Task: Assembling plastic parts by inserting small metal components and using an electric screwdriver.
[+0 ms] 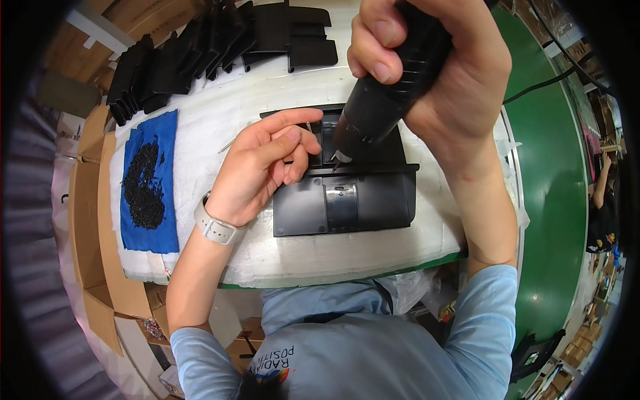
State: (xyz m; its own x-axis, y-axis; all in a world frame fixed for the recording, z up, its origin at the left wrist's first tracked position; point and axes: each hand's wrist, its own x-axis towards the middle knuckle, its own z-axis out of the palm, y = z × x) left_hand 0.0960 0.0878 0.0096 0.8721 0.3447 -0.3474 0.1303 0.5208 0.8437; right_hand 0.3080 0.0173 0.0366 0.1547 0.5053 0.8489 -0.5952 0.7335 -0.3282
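- Right grip [460, 93] wraps black power screwdriver [381, 107], tip down at black panel [300, 203]; contact unclear.
- Left grip [263, 160] half-curled beside it; cannot tell if holding anything.
- Panel lies on white surface [253, 263].
- Blue cloth [157, 241], left, bears small dark pieces [143, 197].

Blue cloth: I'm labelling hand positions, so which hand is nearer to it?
Left. The left hand is to the right of the blue cloth, apart from it; the right hand is farther right, around the black handheld tool.

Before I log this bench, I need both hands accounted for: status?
Right hand gripping black driver; bit down at black plastic part. Left hand close by bit. Nothing visibly blocking it.
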